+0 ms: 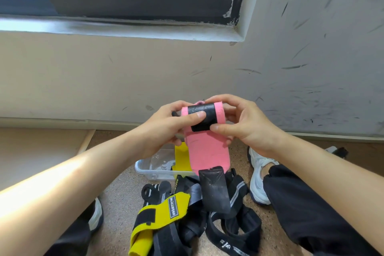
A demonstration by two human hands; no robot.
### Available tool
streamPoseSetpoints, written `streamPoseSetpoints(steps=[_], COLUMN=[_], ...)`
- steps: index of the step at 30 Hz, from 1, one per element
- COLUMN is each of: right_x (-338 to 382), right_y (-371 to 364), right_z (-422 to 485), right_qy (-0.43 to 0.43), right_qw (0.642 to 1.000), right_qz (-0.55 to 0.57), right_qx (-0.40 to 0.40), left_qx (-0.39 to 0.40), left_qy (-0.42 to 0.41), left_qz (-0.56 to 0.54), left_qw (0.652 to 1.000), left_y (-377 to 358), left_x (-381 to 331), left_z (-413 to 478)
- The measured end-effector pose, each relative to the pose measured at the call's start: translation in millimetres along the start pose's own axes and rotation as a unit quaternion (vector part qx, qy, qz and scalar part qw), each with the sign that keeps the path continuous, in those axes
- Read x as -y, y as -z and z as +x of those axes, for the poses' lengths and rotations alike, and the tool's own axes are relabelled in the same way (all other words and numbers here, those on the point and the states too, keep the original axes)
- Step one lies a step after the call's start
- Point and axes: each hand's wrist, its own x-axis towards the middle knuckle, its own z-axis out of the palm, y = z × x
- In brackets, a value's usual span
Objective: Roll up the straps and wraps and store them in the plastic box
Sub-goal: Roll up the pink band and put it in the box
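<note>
The speckled brown floor [116,199] meets the scuffed wall at a pale skirting board. A clear plastic box [145,169] stands on it near the wall. Just in front of the box lies a tangled heap of black straps [234,233], some with grey stripes and white lettering. A yellow wrap [162,212] with a black label lies on the left side of the heap, partly over the black straps. A white shoe [257,176] rests to the right of the heap and another shoe [96,214] to the left. A flat beige board [41,147] covers the floor at far left.
</note>
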Motion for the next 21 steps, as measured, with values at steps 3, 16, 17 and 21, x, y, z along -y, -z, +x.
streamPoseSetpoints(steps=[3, 16, 17, 21], right_x=[2.1, 8.5, 9.2, 10.1], right_y=[2.4, 5.7, 6.1, 6.6], right_z=[0.2, -0.3, -0.5, -0.3], right_qy=[-0.023, -0.074, -0.068, -0.048], right_qw=[1.000, 0.994, 0.994, 0.996], right_qz=[-0.012, 0.072, 0.079, 0.065], right_qx=[0.010, 0.036, 0.033, 0.024], left_qx=[-0.010, -0.037, -0.020, 0.060], left_qy=[-0.022, -0.105, -0.082, -0.016], left_qz=[-0.027, -0.004, -0.001, 0.027], left_qw=[0.999, 0.994, 0.996, 0.998], left_y=[0.6, -6.3, -5.3, 3.1], left_x=[-1.1, 0.1, -1.1, -0.1], left_z=[-0.4, -5.6, -5.7, -0.8])
